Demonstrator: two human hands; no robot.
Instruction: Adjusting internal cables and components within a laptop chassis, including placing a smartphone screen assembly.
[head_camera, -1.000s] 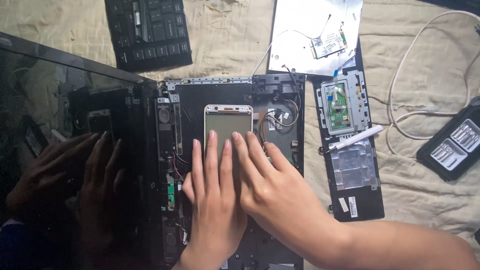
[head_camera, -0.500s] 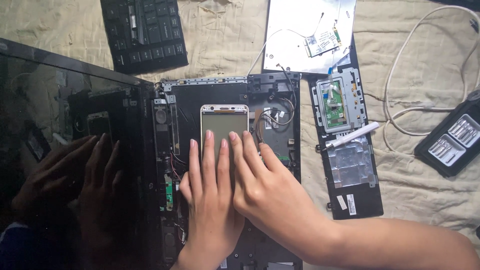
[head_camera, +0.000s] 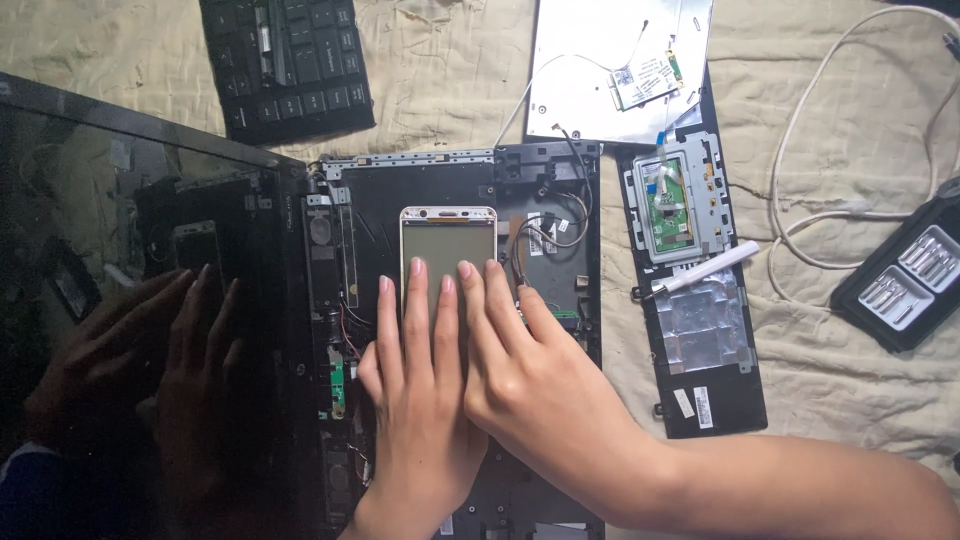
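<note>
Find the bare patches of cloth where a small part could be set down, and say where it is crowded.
Free cloth lies between the loose keyboard and the silver panel. More shows below the bit case, right of the palmrest strip. The open laptop base is crowded: both hands rest on a phone.

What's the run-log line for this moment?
left hand: flat on phone | right hand: fingertips on phone | phone: lying on open laptop base | keyboard: detached

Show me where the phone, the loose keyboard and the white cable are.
phone (head_camera: 447, 240): head view, on the bare upper part of its screen.
loose keyboard (head_camera: 285, 60): head view, on the middle of its keys.
white cable (head_camera: 800, 130): head view, on its left curve.
</note>
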